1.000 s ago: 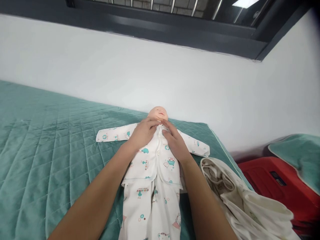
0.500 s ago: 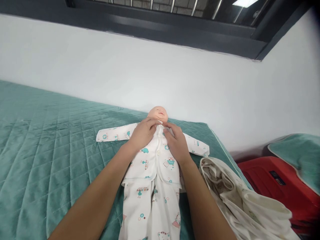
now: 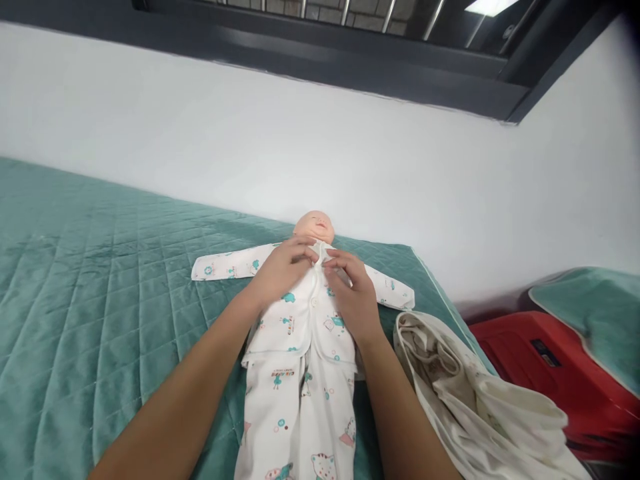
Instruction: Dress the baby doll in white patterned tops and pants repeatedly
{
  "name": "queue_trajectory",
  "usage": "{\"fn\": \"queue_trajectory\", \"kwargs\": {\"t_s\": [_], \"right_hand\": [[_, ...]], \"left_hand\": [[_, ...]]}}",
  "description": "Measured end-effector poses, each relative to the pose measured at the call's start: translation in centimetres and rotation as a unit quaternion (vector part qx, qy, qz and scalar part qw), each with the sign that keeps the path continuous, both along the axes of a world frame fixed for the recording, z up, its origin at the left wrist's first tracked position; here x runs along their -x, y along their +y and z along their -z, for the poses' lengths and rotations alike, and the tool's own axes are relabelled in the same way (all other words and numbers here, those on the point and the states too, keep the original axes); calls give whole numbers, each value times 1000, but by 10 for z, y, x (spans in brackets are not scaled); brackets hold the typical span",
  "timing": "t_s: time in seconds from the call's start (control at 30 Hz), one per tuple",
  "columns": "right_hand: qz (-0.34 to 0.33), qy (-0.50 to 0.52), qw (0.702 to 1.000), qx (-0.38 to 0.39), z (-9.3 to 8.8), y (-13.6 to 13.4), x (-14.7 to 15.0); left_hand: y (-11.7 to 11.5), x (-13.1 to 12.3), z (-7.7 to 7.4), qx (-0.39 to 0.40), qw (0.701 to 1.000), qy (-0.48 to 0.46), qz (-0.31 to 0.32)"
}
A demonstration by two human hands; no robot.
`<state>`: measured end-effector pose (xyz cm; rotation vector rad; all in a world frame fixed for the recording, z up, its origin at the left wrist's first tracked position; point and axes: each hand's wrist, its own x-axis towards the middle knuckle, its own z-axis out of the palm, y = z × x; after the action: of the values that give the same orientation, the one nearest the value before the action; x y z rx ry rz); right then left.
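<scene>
A baby doll (image 3: 314,225) lies on its back, its bald head towards the wall. It wears a white baby shirt (image 3: 287,330) with small coloured prints, both sleeves spread out sideways. Matching white trousers (image 3: 273,413) run down below the hem. My left hand (image 3: 284,268) pinches the shirt's front edge just under the collar. Facing it, my right hand (image 3: 354,293) has curled fingers on the other front edge. A button (image 3: 314,303) shows lower on the shirt front. What lies right under the fingertips is partly hidden.
The doll rests on a green quilted bedspread (image 3: 115,293). Crumpled white cloth (image 3: 480,400) lies close by my right forearm. Beyond the bed's right edge are a red plastic object (image 3: 530,347) and a green cushion (image 3: 595,320). A white wall (image 3: 250,133) rises behind, under a dark window frame (image 3: 320,53).
Both hands have shifted slightly down from the doll's neck, fingers more curled along the shirt's front edges. More of the collar shows between them. The view has moved a little.
</scene>
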<state>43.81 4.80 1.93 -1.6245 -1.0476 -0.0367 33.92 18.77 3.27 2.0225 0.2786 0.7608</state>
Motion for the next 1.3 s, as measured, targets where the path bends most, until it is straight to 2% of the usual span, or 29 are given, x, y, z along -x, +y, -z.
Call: {"fn": "queue_trajectory", "kwargs": {"t_s": [0.1, 0.2, 0.4, 0.57, 0.73, 0.83, 0.97, 1.07, 1.17, 1.3], "right_hand": [[-15, 19, 1000, 10, 2, -4, 3], [-27, 34, 999, 12, 3, -5, 2], [-12, 66, 997, 32, -1, -3, 3], [-12, 102, 994, 34, -4, 3, 0], [-21, 112, 992, 45, -3, 8, -8], [-24, 95, 994, 38, 0, 10, -9], [-60, 111, 992, 1, 3, 10, -7], [-77, 107, 991, -20, 3, 6, -5], [-106, 108, 988, -26, 1, -2, -7], [-159, 89, 982, 59, -6, -15, -9]], "left_hand": [[1, 12, -3, 27, 997, 31, 58], [5, 18, -3, 29, 995, 43, 89], [10, 17, 3, 15, 994, 34, 104], [10, 16, 2, 33, 993, 31, 109], [9, 17, -1, 54, 992, 47, 102], [5, 13, 1, 26, 995, 32, 88], [-5, 4, 4, -33, 999, -8, 25], [-11, 3, 1, -60, 998, -22, 7], [-10, 10, -5, -47, 997, 6, 58], [1, 28, -12, -38, 987, 80, 137]]}}
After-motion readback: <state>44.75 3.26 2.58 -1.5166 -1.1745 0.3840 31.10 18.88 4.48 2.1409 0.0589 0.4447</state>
